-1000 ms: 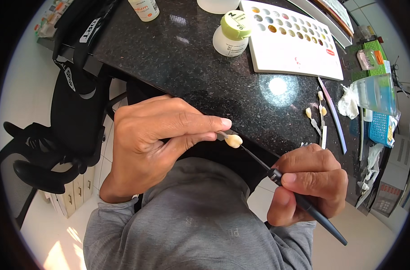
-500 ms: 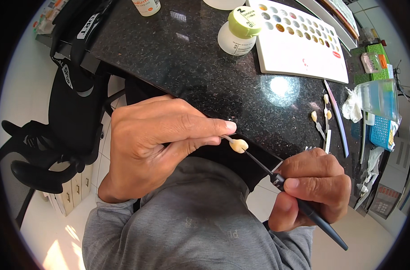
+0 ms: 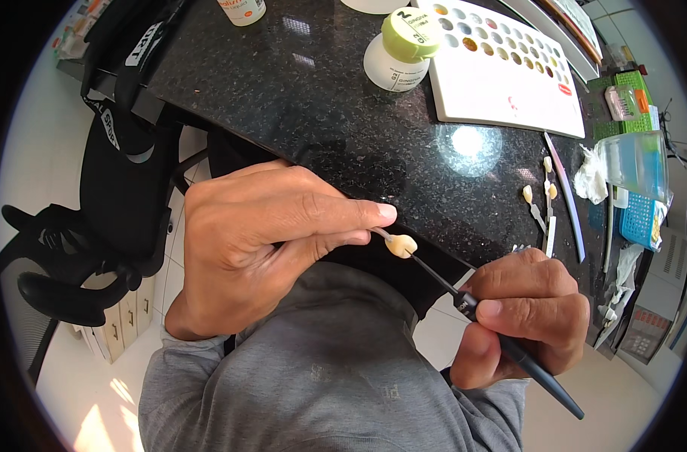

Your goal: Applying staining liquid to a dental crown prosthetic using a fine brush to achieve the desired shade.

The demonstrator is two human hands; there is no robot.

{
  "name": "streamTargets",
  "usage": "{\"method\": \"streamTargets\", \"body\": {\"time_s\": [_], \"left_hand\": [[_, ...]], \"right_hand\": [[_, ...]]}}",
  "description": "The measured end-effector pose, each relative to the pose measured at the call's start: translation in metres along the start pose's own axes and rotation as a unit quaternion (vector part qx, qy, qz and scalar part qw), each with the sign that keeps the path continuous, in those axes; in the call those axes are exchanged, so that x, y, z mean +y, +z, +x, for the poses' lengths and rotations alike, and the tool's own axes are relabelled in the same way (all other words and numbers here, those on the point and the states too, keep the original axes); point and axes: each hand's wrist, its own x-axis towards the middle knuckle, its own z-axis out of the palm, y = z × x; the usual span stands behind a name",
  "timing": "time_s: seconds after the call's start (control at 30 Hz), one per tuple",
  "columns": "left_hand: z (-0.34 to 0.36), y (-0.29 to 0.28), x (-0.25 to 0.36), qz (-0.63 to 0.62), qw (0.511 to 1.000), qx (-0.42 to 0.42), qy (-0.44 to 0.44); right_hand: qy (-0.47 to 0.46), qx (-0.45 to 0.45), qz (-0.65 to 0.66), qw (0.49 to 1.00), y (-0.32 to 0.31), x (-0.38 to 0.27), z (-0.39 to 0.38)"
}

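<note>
The person's left hand [image 3: 253,241] pinches a thin stem [image 3: 380,231] between thumb and forefinger, a yellowish tooth-shaped piece [image 3: 401,245] at its end, held up near the counter's edge; from the piece, the right hand [image 3: 528,313] lies at four o'clock, fingers closed around a dark slim-tipped tool [image 3: 543,377], the tip appearing to touch the piece; black print marks the green lid [image 3: 410,36] of a jar [image 3: 396,74] at twelve, and a red badge the white palette [image 3: 502,90] at one; the speckled black counter [image 3: 283,105] is glossy; a blue basket [image 3: 639,222] stands at three, a black chair [image 3: 125,188] at ten.
</note>
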Motion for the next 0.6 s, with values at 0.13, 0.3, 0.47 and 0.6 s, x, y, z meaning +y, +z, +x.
{"method": "streamTargets", "body": {"time_s": [0.13, 0.3, 0.47, 0.6], "left_hand": [[0.0001, -0.0004, 0.0007, 0.011, 1.0, -0.003, -0.001], [-0.0001, -0.0007, 0.0008, 0.011, 1.0, -0.003, -0.006], [0.0005, -0.001, 0.0006, 0.01, 1.0, -0.006, 0.004], [0.0005, -0.0012, -0.0003, 0.011, 1.0, -0.007, 0.006]], "right_hand": [[0.001, 0.006, 0.001, 1.0, 0.0009, -0.0003, -0.0003], [0.001, 0.007, -0.003, 1.0, 0.0013, -0.0022, 0.002], [-0.002, 0.012, -0.002, 1.0, 0.0021, -0.0012, 0.0011], [-0.009, 0.019, 0.005, 1.0, 0.0029, 0.0015, -0.0014]]}}
